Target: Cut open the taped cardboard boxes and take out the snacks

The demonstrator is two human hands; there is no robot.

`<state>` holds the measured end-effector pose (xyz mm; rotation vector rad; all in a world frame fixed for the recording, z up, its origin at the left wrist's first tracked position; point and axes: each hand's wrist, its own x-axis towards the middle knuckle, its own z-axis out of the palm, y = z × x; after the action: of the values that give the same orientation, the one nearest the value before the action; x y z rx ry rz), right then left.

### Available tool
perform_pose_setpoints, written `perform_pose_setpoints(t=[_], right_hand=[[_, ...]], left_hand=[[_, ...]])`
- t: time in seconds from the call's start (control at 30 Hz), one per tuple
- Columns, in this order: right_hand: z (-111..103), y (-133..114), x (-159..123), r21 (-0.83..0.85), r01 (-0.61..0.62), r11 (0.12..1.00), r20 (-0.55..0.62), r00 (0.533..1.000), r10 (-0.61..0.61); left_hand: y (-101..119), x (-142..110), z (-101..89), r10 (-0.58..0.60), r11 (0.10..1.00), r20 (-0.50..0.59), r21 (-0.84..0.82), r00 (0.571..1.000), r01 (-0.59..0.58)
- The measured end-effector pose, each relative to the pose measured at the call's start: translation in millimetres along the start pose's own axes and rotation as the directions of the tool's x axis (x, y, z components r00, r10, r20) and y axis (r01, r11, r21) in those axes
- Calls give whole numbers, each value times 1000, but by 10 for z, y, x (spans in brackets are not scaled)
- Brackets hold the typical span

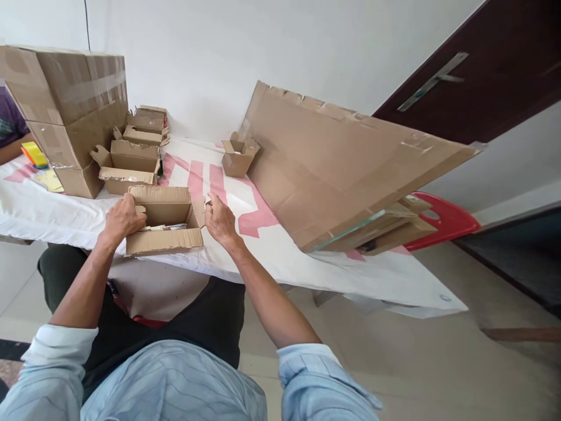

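— Your left hand (125,219) is closed over the left end flap of the open cardboard carton (164,242). Your right hand (220,221) has its fingers bent in at the right end flap; whether they pinch it, you can't tell from here.

— And where does your carton sit?

— Right at the table's near edge, in front of you, on a white tablecloth (289,263) patterned in pink. Some pale, flat items (166,227) lie inside, too small to identify.

— What's just past your left hand?

— Another flapped carton (127,175), open at the top, with more open cartons (142,134) lined up behind it. Left of those, taped boxes (83,111) are stacked high, and beyond your left side someone's purple sleeve (11,117) shows.

— Off to your right?

— You have a large cardboard panel (328,158) leaning at a slant, a small open box (236,161) next to its left edge, a red plastic chair (451,225) partly behind it, and a dark door (495,76) in the white wall (228,47).
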<state>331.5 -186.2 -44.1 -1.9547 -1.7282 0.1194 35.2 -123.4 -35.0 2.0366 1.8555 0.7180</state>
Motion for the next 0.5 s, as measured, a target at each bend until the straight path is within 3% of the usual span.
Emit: perform_pose_setpoints(t=[0.1, 0.27, 0.4, 0.5], right_hand=[[4, 12, -48, -88, 61, 994, -27, 998, -63], [86, 61, -42, -113, 274, 955, -5, 961, -276], [277, 226, 40, 36, 363, 931, -24, 932, -363], [428, 337, 93, 149, 389, 909, -102, 920, -378]], left_hand=[[-143, 67, -142, 34, 987, 44, -157, 998, -27], [-537, 48, -463, 155, 882, 145, -465, 977, -71], [-817, 1, -603, 289, 890, 75, -387, 954, -239], [-869, -51, -555, 394, 896, 25, -233, 919, -378]])
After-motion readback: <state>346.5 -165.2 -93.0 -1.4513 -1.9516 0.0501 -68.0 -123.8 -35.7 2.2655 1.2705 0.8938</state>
